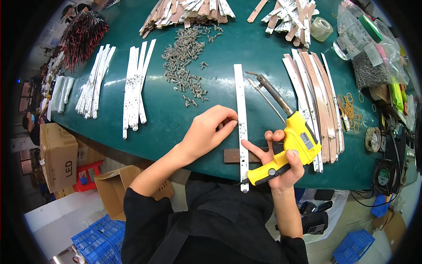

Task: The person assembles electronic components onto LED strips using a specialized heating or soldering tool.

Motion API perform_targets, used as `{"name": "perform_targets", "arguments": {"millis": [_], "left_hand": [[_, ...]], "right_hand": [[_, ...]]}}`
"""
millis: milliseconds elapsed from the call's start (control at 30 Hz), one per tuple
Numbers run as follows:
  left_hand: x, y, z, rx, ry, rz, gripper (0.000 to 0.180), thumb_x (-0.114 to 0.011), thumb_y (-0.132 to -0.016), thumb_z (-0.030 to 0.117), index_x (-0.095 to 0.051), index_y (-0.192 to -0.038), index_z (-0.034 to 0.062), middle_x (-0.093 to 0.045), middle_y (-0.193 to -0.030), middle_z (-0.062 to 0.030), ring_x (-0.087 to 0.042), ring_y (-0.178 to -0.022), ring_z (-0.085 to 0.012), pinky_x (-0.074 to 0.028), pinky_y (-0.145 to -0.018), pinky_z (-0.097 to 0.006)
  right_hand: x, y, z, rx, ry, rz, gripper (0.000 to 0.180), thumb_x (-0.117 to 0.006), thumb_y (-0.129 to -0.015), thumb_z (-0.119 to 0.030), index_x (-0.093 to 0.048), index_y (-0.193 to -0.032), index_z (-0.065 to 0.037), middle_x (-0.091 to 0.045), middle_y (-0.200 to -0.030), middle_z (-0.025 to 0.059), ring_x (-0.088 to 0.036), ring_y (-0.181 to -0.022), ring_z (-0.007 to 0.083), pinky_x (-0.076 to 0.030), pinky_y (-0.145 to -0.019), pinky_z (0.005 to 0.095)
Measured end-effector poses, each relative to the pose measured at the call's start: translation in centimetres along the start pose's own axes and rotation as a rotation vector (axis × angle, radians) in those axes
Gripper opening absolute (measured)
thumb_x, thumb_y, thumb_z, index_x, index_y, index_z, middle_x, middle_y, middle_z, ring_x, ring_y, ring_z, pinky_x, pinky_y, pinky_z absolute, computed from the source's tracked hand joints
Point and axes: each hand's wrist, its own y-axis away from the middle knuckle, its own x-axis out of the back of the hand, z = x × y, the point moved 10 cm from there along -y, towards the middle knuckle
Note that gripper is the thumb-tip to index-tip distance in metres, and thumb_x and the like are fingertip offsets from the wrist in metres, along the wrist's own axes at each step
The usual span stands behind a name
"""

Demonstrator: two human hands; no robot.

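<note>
White strip (240, 94) is lying over green counter (263, 53) near boxes (59, 156); left hand (209, 130) is curling alongside strip, grip unclear; right hand (285, 176) is holding soldering gun (303, 138).

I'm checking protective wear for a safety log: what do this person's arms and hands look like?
The left hand and right hand are bare: no gloves, watch or bracelet shows. The left sleeve and right sleeve are plain black and short, leaving both forearms uncovered.
</note>
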Motion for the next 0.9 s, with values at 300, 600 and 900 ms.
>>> {"name": "perform_targets", "arguments": {"millis": [300,600,900], "left_hand": [[-0.3,-0.2,1.4,-0.174,-0.173,0.041,0.013,-0.068,-0.082,-0.002,-0.065,-0.094,0.0025,-0.062,-0.09,-0.0066,-0.061,-0.069,-0.0158,-0.051,-0.062,-0.028],[-0.8,0.3,2.9,-0.336,-0.342,0.084,0.017,-0.069,-0.076,-0.004,-0.066,-0.091,0.0038,-0.062,-0.091,-0.0079,-0.064,-0.079,-0.0247,-0.053,-0.067,-0.033],[-0.4,0.2,1.3,-0.233,-0.192,0.1,0.015,-0.068,-0.079,-0.003,-0.066,-0.092,0.0049,-0.062,-0.092,-0.0057,-0.062,-0.072,-0.0146,-0.052,-0.059,-0.027]], "right_hand": [[-0.1,0.0,-0.2,0.013,0.006,0.001,0.055,-0.06,-0.081,-0.014,-0.042,-0.13,0.002,-0.055,-0.11,0.0146,-0.049,-0.117,0.0249,-0.034,-0.104,0.0721],[0.0,0.0,0.0,0.006,0.008,0.02,0.054,-0.06,-0.081,-0.014,-0.043,-0.129,0.002,-0.056,-0.11,0.0149,-0.05,-0.115,0.0252,-0.035,-0.106,0.0699],[-1.6,3.5,-5.6,0.107,0.207,0.096,0.051,-0.063,-0.077,-0.015,-0.05,-0.121,0.006,-0.056,-0.1,0.0174,-0.059,-0.095,0.0246,-0.06,-0.079,0.0436]]}}
